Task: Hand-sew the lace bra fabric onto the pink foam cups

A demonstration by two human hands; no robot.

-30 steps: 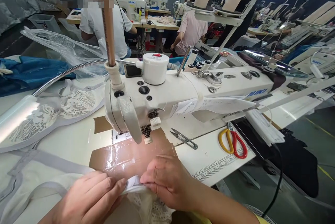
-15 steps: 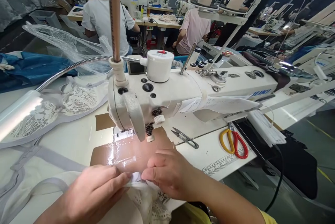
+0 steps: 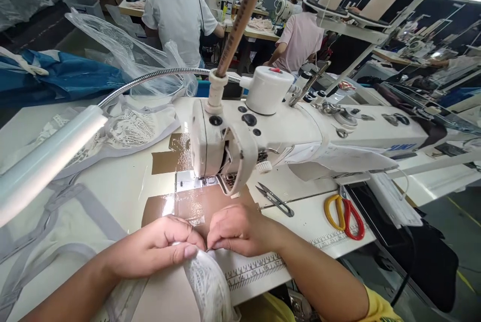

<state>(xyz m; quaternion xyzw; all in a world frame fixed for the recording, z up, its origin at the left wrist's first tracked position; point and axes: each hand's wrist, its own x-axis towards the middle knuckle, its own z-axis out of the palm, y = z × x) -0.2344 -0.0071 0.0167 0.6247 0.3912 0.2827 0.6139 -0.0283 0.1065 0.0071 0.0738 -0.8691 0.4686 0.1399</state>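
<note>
My left hand point(image 3: 161, 246) is closed on the top edge of a white lace bra point(image 3: 208, 282), thumb on the near side. My right hand point(image 3: 236, 229) pinches the same edge just beside it, the fingertips of both hands almost meeting. The lace part hangs down over the front edge of the table, with a smooth beige lining point(image 3: 169, 294) next to it. Beyond my hands stands a white sewing machine point(image 3: 225, 136). Its needle area lies behind a bent guard, and brown tape point(image 3: 161, 206) covers the bed in front of it.
Thread snips point(image 3: 275, 200) and red-and-yellow scissors point(image 3: 344, 214) lie to the right, near a printed ruler point(image 3: 259, 269). Another lace bra with grey edging point(image 3: 131, 129) is spread at left, under a lamp point(image 3: 56, 156). Two people point(image 3: 175, 21) sit at machines farther back.
My hands have drawn closer together, and my left hand has turned so its thumb shows. The lace has swung round under it. The whole view has shifted, moving the machine rightward in the picture.
</note>
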